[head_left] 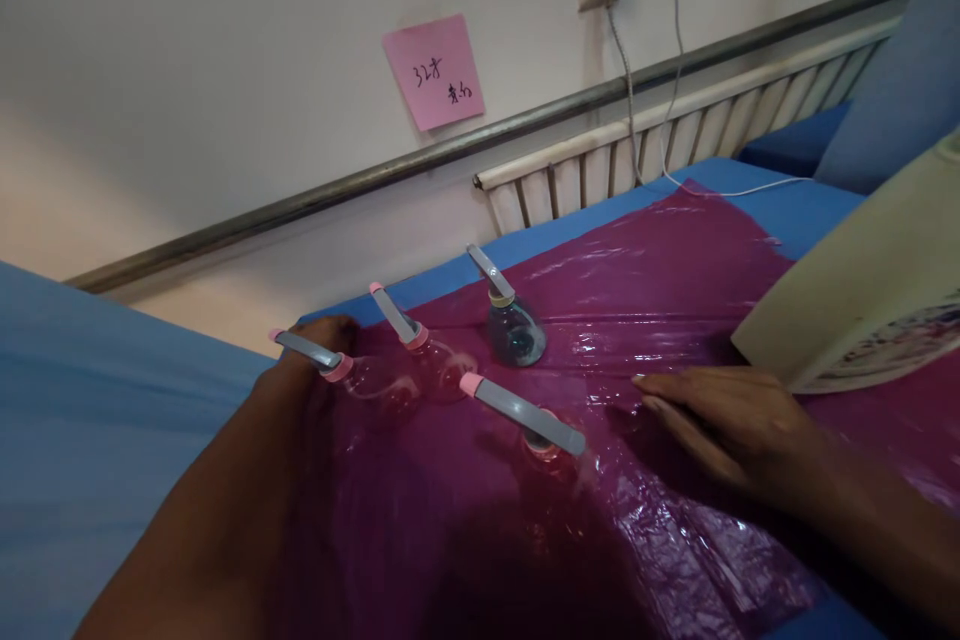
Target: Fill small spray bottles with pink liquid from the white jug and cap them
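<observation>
Four suction cups (516, 332) on purple sheet (675, 300)

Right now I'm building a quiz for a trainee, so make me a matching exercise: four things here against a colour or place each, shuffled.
Things:
1. sticky note
2. far cup
3. right hand
4. left hand

Colour or place:
a. flat on the magenta sheet
b. by the leftmost cup
c. pink, on the wall
d. bluish, nearest the wall

Pairs: 1-c, 2-d, 3-a, 4-b.
</observation>
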`<state>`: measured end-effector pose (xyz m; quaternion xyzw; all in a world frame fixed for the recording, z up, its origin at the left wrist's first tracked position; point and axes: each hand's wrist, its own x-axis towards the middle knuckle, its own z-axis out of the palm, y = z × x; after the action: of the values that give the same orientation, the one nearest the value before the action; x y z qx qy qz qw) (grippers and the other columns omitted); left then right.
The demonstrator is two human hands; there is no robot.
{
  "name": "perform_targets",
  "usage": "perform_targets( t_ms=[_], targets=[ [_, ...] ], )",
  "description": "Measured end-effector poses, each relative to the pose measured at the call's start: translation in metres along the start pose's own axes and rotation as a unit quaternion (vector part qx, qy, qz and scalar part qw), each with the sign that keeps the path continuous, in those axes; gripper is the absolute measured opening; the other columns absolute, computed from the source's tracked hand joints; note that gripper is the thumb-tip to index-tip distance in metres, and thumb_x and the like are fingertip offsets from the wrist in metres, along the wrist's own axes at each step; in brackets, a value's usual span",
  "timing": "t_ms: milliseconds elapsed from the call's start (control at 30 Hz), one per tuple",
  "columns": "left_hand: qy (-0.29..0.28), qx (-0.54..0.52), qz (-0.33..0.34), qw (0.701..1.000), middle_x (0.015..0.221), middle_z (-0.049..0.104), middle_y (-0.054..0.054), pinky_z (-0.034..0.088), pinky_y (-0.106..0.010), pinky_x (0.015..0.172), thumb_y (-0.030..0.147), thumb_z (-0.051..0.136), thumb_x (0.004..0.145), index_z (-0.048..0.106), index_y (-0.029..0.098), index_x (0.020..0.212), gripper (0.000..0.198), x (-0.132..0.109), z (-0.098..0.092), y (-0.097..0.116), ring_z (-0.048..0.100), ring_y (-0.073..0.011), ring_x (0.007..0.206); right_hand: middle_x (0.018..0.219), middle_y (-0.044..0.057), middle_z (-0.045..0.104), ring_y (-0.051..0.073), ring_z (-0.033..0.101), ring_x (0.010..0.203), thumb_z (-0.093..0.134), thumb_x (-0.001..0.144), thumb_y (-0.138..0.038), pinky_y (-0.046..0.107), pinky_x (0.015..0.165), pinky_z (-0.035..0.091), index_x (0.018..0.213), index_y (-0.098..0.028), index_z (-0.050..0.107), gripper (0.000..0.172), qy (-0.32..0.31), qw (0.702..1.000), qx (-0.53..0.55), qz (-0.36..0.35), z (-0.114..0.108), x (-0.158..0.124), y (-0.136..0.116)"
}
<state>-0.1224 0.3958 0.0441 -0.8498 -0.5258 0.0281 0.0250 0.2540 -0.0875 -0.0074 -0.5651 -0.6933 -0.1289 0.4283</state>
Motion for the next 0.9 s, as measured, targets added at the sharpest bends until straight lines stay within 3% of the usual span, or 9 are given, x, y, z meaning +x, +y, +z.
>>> perform_targets(
  t_ms=[67, 167, 267, 400, 467, 567, 667, 767, 900],
  targets=[
    [0.021, 0.048, -0.031, 0.998, 0.123, 0.085, -0.015, 0.046, -0.062, 0.126, 0.030, 0.076, 0.098, 0.081, 0.011, 0.130, 0.038, -0.015, -0.009, 0.001, 0.072, -0.0419, 0.131, 0.102, 0.004, 0.091, 0.020, 0.088, 0.082, 0.068, 0.110, -0.014, 0.031, 0.075, 0.071, 0.122, -0.022, 0.080, 0.019, -0.001, 1.000, 0.005, 0.008, 0.001, -0.001, 0.000],
    [0.052, 0.099, -0.063, 0.992, 0.154, 0.074, -0.019, 0.040, -0.064, 0.131, 0.025, 0.066, 0.106, 0.069, 0.009, 0.152, 0.049, -0.047, -0.032, 0.003, 0.062, -0.0440, 0.149, 0.109, 0.004, 0.091, 0.022, 0.089, 0.088, 0.071, 0.110, -0.016, 0.033, 0.080, 0.072, 0.124, -0.022, 0.082, 0.019, 0.001, 1.000, 0.006, 0.016, 0.004, -0.005, 0.003],
    [0.069, 0.122, -0.075, 0.987, 0.160, 0.068, -0.023, 0.045, -0.068, 0.127, 0.029, 0.050, 0.115, 0.066, 0.004, 0.155, 0.050, -0.088, -0.061, 0.006, 0.063, -0.0477, 0.149, 0.112, 0.005, 0.092, 0.022, 0.090, 0.091, 0.071, 0.110, -0.016, 0.034, 0.082, 0.073, 0.124, -0.020, 0.082, 0.018, 0.015, 1.000, -0.002, 0.011, 0.006, -0.006, 0.006],
    [0.094, 0.147, -0.010, 0.985, 0.152, 0.072, -0.022, 0.052, -0.070, 0.121, 0.045, 0.032, 0.122, 0.069, 0.000, 0.150, 0.065, -0.159, -0.081, 0.004, 0.066, -0.0472, 0.147, 0.113, 0.007, 0.091, 0.022, 0.090, 0.092, 0.071, 0.111, -0.018, 0.033, 0.086, 0.073, 0.123, -0.020, 0.083, 0.017, 0.050, 0.999, -0.004, 0.018, 0.006, -0.005, 0.010],
    [0.147, 0.139, 0.014, 0.979, 0.147, 0.075, -0.021, 0.054, -0.069, 0.121, 0.047, 0.036, 0.120, 0.074, 0.003, 0.144, 0.063, -0.201, -0.074, 0.001, 0.070, -0.0446, 0.143, 0.115, 0.007, 0.091, 0.023, 0.090, 0.094, 0.070, 0.111, -0.019, 0.034, 0.087, 0.073, 0.123, -0.021, 0.083, 0.017, 0.062, 0.998, 0.003, 0.025, 0.007, -0.005, 0.011],
    [0.208, 0.073, 0.054, 0.974, 0.144, 0.079, -0.016, 0.057, -0.063, 0.123, 0.053, 0.042, 0.115, 0.075, 0.010, 0.140, 0.059, -0.269, -0.044, 0.001, 0.074, -0.0393, 0.139, 0.115, 0.008, 0.091, 0.026, 0.090, 0.095, 0.070, 0.111, -0.022, 0.038, 0.086, 0.074, 0.123, -0.023, 0.085, 0.019, 0.075, 0.996, 0.011, 0.041, 0.006, -0.004, 0.014],
    [0.174, -0.019, 0.076, 0.982, 0.146, 0.080, -0.018, 0.059, -0.057, 0.124, 0.062, 0.046, 0.111, 0.075, 0.015, 0.140, 0.062, -0.336, -0.003, 0.009, 0.076, -0.0374, 0.137, 0.111, 0.009, 0.091, 0.027, 0.090, 0.092, 0.070, 0.111, -0.025, 0.041, 0.084, 0.073, 0.123, -0.023, 0.086, 0.020, 0.096, 0.993, 0.021, 0.062, 0.002, -0.002, 0.014],
    [0.111, -0.051, 0.025, 0.992, 0.129, 0.087, -0.014, 0.069, -0.053, 0.109, 0.065, 0.051, 0.107, 0.082, 0.021, 0.127, 0.058, -0.391, 0.031, 0.015, 0.084, -0.0350, 0.119, 0.109, 0.009, 0.091, 0.028, 0.089, 0.091, 0.070, 0.111, -0.028, 0.042, 0.083, 0.073, 0.123, -0.023, 0.086, 0.020, 0.096, 0.991, 0.029, 0.084, -0.007, 0.003, 0.008],
    [0.086, -0.049, -0.007, 0.995, 0.124, 0.090, -0.010, 0.069, -0.053, 0.111, 0.060, 0.053, 0.103, 0.087, 0.026, 0.113, 0.050, -0.441, 0.045, 0.004, 0.086, -0.0340, 0.117, 0.110, 0.009, 0.091, 0.026, 0.088, 0.092, 0.070, 0.112, -0.030, 0.042, 0.085, 0.071, 0.123, -0.023, 0.085, 0.020, 0.071, 0.993, 0.030, 0.087, -0.025, 0.001, -0.004]
  ],
)
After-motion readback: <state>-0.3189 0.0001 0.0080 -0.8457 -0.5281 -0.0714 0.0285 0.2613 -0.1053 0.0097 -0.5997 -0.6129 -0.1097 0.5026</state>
